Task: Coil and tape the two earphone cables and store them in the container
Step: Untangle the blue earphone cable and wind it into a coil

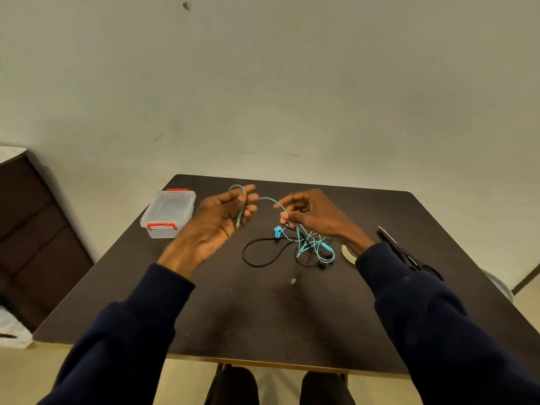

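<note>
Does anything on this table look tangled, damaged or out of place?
Yes. The teal cable hanging from the right hand lies tangled with the black cable on the table, so it may snag while coiling. Nothing looks damaged or spilled.

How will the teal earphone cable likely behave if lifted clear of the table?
Probably floppy: the teal earphone cable arcs loosely between the left hand and right hand. It may drag the black earphone cable along, since their loops overlap on the table.
</note>
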Motion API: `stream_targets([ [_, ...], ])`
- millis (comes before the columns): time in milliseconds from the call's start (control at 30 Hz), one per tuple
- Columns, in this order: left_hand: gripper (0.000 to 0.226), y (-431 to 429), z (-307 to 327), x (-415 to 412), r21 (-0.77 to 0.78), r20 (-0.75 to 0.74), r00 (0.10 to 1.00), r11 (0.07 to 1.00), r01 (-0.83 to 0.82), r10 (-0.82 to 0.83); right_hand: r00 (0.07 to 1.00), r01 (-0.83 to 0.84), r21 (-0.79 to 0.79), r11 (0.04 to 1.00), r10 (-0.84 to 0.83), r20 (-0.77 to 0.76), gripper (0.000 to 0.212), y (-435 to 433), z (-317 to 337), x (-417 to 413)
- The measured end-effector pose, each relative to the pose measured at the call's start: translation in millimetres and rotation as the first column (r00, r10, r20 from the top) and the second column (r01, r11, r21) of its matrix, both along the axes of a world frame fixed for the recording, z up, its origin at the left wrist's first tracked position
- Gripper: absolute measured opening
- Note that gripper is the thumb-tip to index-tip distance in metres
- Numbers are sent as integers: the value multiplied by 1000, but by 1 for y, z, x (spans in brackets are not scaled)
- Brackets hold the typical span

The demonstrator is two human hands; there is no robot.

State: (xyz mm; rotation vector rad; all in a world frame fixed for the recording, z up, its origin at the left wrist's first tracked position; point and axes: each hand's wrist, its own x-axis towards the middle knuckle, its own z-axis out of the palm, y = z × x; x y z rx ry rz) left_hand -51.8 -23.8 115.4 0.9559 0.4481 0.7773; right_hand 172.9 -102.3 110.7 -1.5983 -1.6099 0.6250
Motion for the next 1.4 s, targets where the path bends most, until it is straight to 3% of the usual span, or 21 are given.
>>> stream_targets([
  [167, 20, -12, -10, 8, -148, 62, 996, 987, 67, -58, 997, 44, 39, 998, -46, 58, 18, 5, -7, -6],
  [400, 31, -6, -10, 0, -122, 44, 996, 989, 87, -82, 992, 73, 82, 994, -65, -105, 11, 0, -2, -4],
  [533, 31, -5, -19, 7, 77, -272, 962, 997, -17, 38, 998, 69, 163, 984, -65, -28, 10, -1, 1, -7],
  [633, 44, -10, -21, 18, 314, -550, 804, 948, -51, 226, 998, 64, 210, 976, -65, -2, 10, 0, 0, -14],
  [733, 57, -7, -21, 20, 576, -582, 679, 816, -43, 446, 996, 73, 256, 964, -85, 35, 13, 0, 4, -17],
  [800, 42, -6, -15, 21, 534, -525, 760, 843, -56, 383, 997, 58, 238, 970, -66, 26, 15, -3, 9, -14],
  [867, 32, -12, -9, 25, 387, -421, 879, 921, -48, 223, 998, 33, 218, 975, -45, 48, 15, -4, 11, -11],
  [933, 30, -17, -8, 30, 364, -355, 911, 929, -70, 208, 997, 30, 201, 979, -45, 71, 14, -4, 10, -13],
  [1000, 25, -20, -8, 34, 428, -360, 893, 898, -100, 271, 995, 34, 190, 981, -52, 89, 13, -3, 8, -17],
  [1167, 34, -15, -10, 25, 406, -455, 844, 909, -89, 286, 988, 22, 181, 983, -50, 147, 9, -5, 7, -12],
  [1267, 37, -10, -11, 2, 333, -547, 814, 943, -5, 198, 989, 18, 189, 982, -46, 144, 11, -7, 7, -7],
  [1333, 38, -5, -15, -20, 246, -691, 722, 952, 184, 39, 989, 13, 196, 980, -42, 144, 11, -7, 6, -6],
  [1400, 35, -3, -22, -38, 181, -836, 545, 903, 391, -68, 990, 11, 198, 980, -39, 136, 11, -7, 6, -6],
])
